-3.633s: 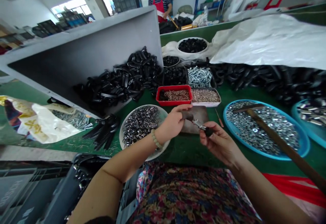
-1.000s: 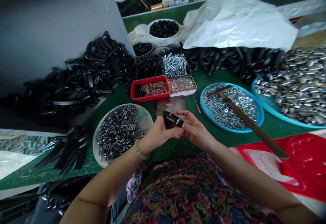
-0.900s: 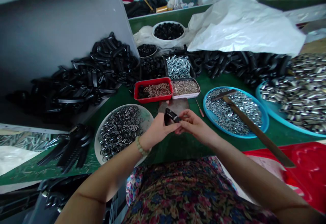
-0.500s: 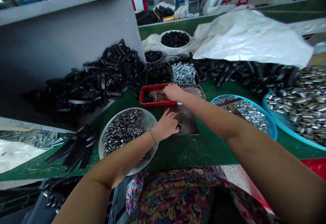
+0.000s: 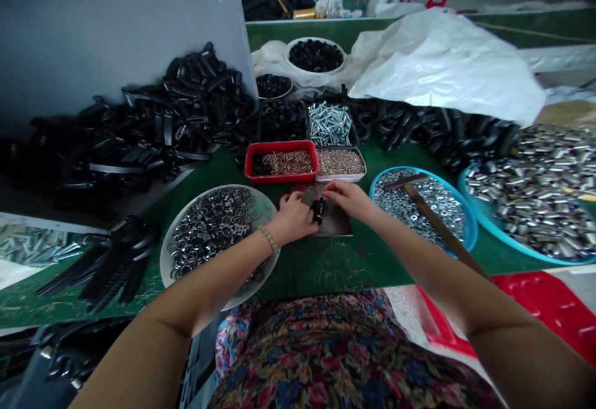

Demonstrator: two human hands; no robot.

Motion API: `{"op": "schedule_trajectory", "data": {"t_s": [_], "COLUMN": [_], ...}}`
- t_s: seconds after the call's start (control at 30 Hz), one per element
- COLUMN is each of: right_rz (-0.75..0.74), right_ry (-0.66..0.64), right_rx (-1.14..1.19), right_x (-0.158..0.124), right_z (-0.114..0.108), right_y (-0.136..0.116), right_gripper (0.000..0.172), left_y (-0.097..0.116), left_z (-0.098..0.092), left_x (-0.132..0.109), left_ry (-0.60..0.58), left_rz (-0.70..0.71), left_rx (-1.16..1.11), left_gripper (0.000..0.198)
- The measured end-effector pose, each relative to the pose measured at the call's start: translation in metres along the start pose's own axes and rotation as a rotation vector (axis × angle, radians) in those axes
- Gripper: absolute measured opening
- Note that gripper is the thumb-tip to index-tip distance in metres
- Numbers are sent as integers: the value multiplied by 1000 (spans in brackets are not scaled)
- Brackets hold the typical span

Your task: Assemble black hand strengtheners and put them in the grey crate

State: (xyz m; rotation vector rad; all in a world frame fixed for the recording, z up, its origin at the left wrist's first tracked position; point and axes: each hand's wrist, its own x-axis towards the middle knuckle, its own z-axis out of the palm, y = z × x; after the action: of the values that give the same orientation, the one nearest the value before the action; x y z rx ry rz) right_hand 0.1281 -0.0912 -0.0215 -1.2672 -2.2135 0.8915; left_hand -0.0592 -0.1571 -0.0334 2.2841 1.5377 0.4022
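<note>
My left hand (image 5: 294, 218), with a bead bracelet on its wrist, is closed around a small black part (image 5: 319, 209) above a dark metal plate (image 5: 339, 225). Fingertips of my right hand (image 5: 350, 200) are pinched together right beside that part. Whatever they hold is too small to make out. Just behind both hands lies a red tray (image 5: 282, 179) of copper-coloured pins (image 5: 288, 162) and a few black pieces. A white tray (image 5: 362, 176) of small metal pieces adjoins it. Left of my left hand sits a white bowl (image 5: 168, 244) of metal rings.
A hammer (image 5: 435, 213) lies across a blue basin (image 5: 471, 235) of small metal parts on the right. Farther right stands another blue basin (image 5: 503, 229) of metal sleeves. A large grey bin (image 5: 139, 18) spills black handle-like parts (image 5: 181, 117). Silver screws (image 5: 329, 125) fill a tray behind.
My right hand has left the red tray and come back toward me, beside the black part. My left hand now lifts that part more upright. The view has tilted down.
</note>
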Motion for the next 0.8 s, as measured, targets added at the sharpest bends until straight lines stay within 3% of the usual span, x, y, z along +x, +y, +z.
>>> {"op": "schedule_trajectory", "data": {"t_s": [0.17, 0.37, 0.47, 0.53, 0.63, 0.7, 0.8], "right_rz": [-5, -290, -294, -136, 331, 529, 594], "right_ry": [38, 31, 47, 149, 269, 190, 115], "right_rx": [-111, -597, -707, -791, -975, -1020, -1000], "right_x": [-7, -13, -26, -44, -77, -95, -106], "right_z": [12, 20, 7, -17, -62, -85, -94], "right_y": [2, -11, -4, 12, 47, 67, 70], "right_gripper": [10, 23, 26, 34, 42, 41, 38], "left_y": [3, 6, 8, 8, 8, 8, 6], "left_z": [-1, -1, -2, -2, -1, 0, 2], "left_x": [1, 0, 0, 0, 0, 1, 1], "left_ry": [14, 26, 20, 16, 23, 39, 59], "left_rz": [-23, -19, -39, -41, -28, -22, -22], "left_rx": [26, 51, 57, 52, 51, 55, 47], "left_gripper": [65, 62, 60, 58, 56, 56, 58]}}
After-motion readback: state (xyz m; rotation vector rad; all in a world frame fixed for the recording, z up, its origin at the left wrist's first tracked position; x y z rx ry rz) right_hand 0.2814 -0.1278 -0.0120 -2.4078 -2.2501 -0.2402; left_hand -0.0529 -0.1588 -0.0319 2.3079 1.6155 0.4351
